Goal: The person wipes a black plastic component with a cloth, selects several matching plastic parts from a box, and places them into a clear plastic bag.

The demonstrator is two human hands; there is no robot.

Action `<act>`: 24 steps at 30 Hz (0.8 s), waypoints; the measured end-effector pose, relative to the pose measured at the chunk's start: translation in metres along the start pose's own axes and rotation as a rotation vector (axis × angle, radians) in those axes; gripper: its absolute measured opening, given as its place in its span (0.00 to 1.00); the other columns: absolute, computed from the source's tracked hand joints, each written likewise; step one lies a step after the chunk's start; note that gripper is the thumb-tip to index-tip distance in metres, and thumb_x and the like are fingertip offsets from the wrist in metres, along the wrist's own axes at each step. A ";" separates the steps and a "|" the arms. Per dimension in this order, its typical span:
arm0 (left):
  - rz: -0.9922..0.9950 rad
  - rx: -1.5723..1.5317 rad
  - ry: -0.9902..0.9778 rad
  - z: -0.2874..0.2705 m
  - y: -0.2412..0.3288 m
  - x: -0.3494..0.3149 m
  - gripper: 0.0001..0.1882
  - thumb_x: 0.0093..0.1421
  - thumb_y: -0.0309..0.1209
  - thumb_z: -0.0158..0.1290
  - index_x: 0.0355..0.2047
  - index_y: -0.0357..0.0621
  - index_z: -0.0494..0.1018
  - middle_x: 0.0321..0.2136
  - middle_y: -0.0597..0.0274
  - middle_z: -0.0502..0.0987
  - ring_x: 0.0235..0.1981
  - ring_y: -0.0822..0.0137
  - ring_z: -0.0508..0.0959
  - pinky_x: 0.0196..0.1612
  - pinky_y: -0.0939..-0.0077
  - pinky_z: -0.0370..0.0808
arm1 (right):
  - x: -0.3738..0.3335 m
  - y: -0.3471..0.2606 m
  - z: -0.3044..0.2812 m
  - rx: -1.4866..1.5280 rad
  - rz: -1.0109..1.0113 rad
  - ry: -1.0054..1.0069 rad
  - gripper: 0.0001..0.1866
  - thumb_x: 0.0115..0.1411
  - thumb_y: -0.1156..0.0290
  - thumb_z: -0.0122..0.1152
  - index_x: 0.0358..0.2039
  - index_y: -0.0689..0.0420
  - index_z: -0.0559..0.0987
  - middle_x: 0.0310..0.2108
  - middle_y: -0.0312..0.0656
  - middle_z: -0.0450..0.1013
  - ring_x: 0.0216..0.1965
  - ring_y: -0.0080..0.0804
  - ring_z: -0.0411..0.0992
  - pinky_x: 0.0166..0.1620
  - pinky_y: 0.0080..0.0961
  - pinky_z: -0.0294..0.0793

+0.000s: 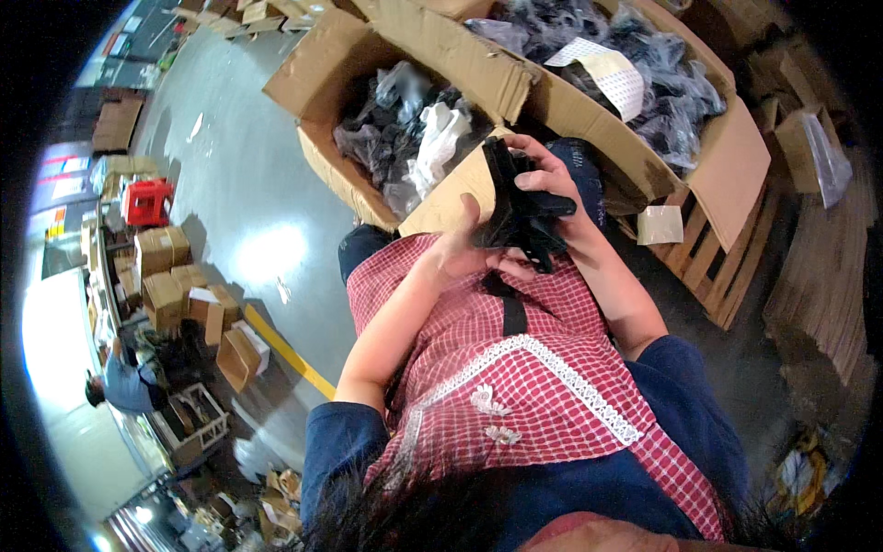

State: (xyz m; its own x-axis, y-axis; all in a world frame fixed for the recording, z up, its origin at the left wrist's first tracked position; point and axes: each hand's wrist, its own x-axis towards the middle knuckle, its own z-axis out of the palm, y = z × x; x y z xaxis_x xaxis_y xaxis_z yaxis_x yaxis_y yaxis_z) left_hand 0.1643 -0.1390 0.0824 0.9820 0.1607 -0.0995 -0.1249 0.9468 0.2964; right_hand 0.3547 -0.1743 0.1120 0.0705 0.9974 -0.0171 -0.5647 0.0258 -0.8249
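Above my lap, both hands are on a black, angular, plastic-looking part (508, 219) with ledges and gaps; its exact kind I cannot make out. My right hand (554, 179) grips it from the right, fingers bent over its upper end. On the other side my left hand (460, 247) supports its lower left, thumb raised and fingertips showing beneath it. Just beyond, an open cardboard box (331, 170) holds dark parts in clear plastic bags and a crumpled white bag (437, 143). One of its flaps (451, 198) lies right behind the black part.
A larger open carton (589, 120) of bagged dark parts stands at the far right on a wooden pallet (727, 276), a printed sheet (607, 78) on top. Stacked flat cardboard (819, 285) rises at right. To the left are a red crate (147, 202), boxes and another person (129, 386).
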 end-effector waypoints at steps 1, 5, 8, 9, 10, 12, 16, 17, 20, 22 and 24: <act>0.000 0.017 -0.023 0.000 -0.001 -0.004 0.41 0.64 0.59 0.49 0.64 0.37 0.60 0.54 0.45 0.72 0.51 0.45 0.77 0.49 0.48 0.79 | 0.005 0.000 0.002 -0.108 -0.041 -0.042 0.34 0.45 0.66 0.63 0.56 0.60 0.73 0.48 0.40 0.74 0.49 0.30 0.73 0.55 0.27 0.71; 0.023 0.138 0.139 0.020 0.004 -0.016 0.30 0.62 0.35 0.59 0.60 0.36 0.64 0.49 0.47 0.76 0.47 0.52 0.80 0.45 0.58 0.81 | 0.012 -0.010 0.009 -0.492 -0.109 -0.251 0.41 0.42 0.61 0.67 0.60 0.58 0.71 0.57 0.40 0.70 0.60 0.33 0.67 0.62 0.30 0.65; 0.169 0.278 0.504 0.050 -0.006 -0.015 0.20 0.59 0.22 0.58 0.52 0.37 0.71 0.41 0.55 0.80 0.41 0.63 0.82 0.42 0.70 0.80 | -0.003 -0.015 0.016 -0.563 -0.035 -0.186 0.44 0.44 0.63 0.70 0.63 0.58 0.68 0.60 0.40 0.67 0.60 0.33 0.65 0.63 0.32 0.64; 0.188 0.269 0.502 0.046 -0.006 -0.016 0.19 0.59 0.21 0.59 0.51 0.37 0.72 0.40 0.56 0.80 0.40 0.63 0.82 0.40 0.72 0.80 | -0.006 -0.017 0.018 -0.561 0.009 -0.151 0.44 0.45 0.64 0.70 0.64 0.59 0.67 0.61 0.41 0.66 0.59 0.32 0.66 0.62 0.32 0.64; 0.199 0.264 0.498 0.043 -0.004 -0.016 0.18 0.59 0.21 0.59 0.50 0.37 0.72 0.39 0.56 0.80 0.39 0.64 0.82 0.39 0.73 0.80 | -0.008 -0.018 0.011 -0.556 0.145 -0.210 0.40 0.51 0.65 0.70 0.64 0.58 0.66 0.60 0.39 0.67 0.56 0.29 0.68 0.57 0.27 0.68; 0.204 0.274 0.597 0.040 0.000 -0.017 0.16 0.58 0.21 0.60 0.47 0.38 0.73 0.37 0.58 0.80 0.34 0.67 0.82 0.34 0.77 0.79 | -0.016 -0.019 0.002 -0.612 0.131 -0.181 0.34 0.55 0.66 0.69 0.62 0.55 0.69 0.55 0.40 0.70 0.52 0.29 0.71 0.55 0.28 0.71; 0.430 0.458 0.579 0.030 -0.003 -0.020 0.15 0.58 0.23 0.62 0.44 0.36 0.73 0.36 0.60 0.80 0.32 0.68 0.81 0.32 0.77 0.79 | -0.033 -0.030 0.018 -0.847 0.009 -0.142 0.18 0.61 0.66 0.66 0.50 0.56 0.78 0.47 0.39 0.74 0.45 0.27 0.74 0.48 0.25 0.74; 0.423 0.458 0.600 0.029 -0.004 -0.021 0.15 0.58 0.22 0.62 0.44 0.36 0.73 0.36 0.60 0.80 0.32 0.68 0.81 0.32 0.77 0.79 | -0.036 -0.032 0.021 -0.906 -0.031 -0.147 0.15 0.61 0.66 0.66 0.48 0.57 0.80 0.46 0.39 0.75 0.44 0.27 0.74 0.47 0.24 0.74; 0.395 0.440 0.615 0.026 -0.006 -0.027 0.13 0.57 0.21 0.61 0.43 0.36 0.74 0.37 0.60 0.81 0.33 0.69 0.81 0.32 0.76 0.79 | -0.044 -0.043 0.039 -1.091 -0.136 -0.164 0.15 0.58 0.63 0.69 0.42 0.59 0.82 0.39 0.38 0.77 0.38 0.25 0.75 0.43 0.22 0.74; 0.366 0.418 0.549 0.026 -0.003 -0.033 0.13 0.57 0.21 0.61 0.43 0.36 0.74 0.37 0.60 0.81 0.34 0.69 0.81 0.33 0.76 0.79 | -0.048 -0.048 0.048 -1.117 -0.094 -0.159 0.17 0.56 0.62 0.71 0.42 0.59 0.82 0.35 0.39 0.78 0.34 0.25 0.75 0.41 0.23 0.75; 0.407 0.368 0.536 0.027 -0.006 -0.034 0.13 0.57 0.21 0.61 0.42 0.35 0.74 0.37 0.59 0.81 0.34 0.68 0.81 0.33 0.74 0.79 | -0.054 -0.052 0.056 -1.001 0.064 -0.086 0.20 0.53 0.61 0.73 0.43 0.60 0.82 0.33 0.40 0.79 0.30 0.25 0.75 0.38 0.23 0.75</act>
State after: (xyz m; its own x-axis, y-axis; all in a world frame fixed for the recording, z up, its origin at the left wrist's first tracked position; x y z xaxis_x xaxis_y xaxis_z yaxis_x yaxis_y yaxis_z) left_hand 0.1354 -0.1581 0.1099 0.6541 0.6787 -0.3338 -0.3145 0.6455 0.6960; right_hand 0.3343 -0.2258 0.1876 -0.0177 0.9974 -0.0694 0.3880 -0.0571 -0.9199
